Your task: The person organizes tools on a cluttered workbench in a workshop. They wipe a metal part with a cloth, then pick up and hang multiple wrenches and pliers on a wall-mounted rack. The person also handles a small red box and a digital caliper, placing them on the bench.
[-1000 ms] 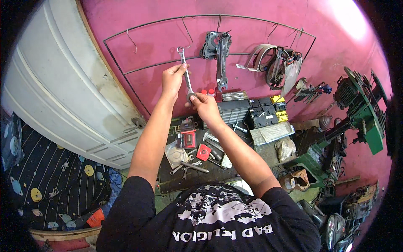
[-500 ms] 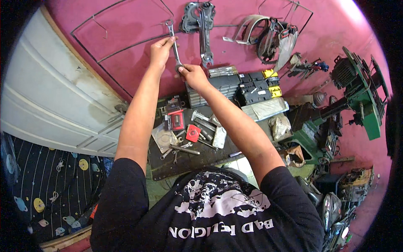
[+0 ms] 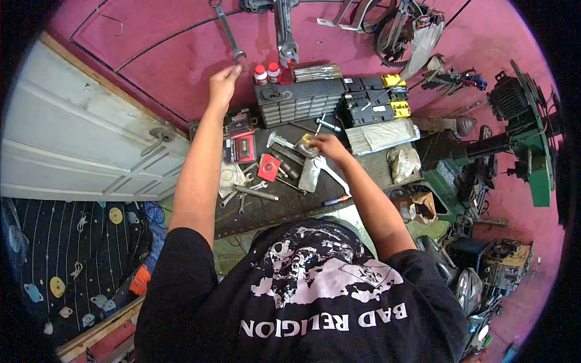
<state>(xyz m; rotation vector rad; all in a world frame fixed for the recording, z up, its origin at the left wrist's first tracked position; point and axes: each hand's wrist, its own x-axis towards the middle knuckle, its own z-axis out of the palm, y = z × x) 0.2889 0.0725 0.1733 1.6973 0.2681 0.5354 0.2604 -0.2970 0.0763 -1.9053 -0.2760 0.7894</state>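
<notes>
A combination wrench [image 3: 226, 27] hangs against the pink wall, its open jaw downward. My left hand [image 3: 223, 88] is raised just under that jaw, fingers partly stretched and apart, not wrapped round the wrench; the fingertips are blurred. Over the workbench [image 3: 242, 222], my right hand [image 3: 330, 148] reaches to a clear, roundish thing with a yellow part [image 3: 305, 147]; motion smears the fingers, so its grip is unclear. Beside that lie a caliper [image 3: 279, 145], a silvery flat case [image 3: 309, 175] and a large pale wrench [image 3: 334, 175]. A red square packet [image 3: 269, 167] lies to their left.
Behind the tools stands a small-drawer cabinet [image 3: 302, 104] with two red-capped bottles [image 3: 267, 74] on top. Black-and-yellow cases [image 3: 376, 100] adjoin it. A green machine [image 3: 532, 163] projects at right; a white door [image 3: 85, 133] is at left. More wrenches [image 3: 286, 36] hang on the wall.
Both hands were on the wrench at the wall. Now it hangs without my right hand, which has dropped to the bench; my left hand is below its jaw. The view has tilted downward.
</notes>
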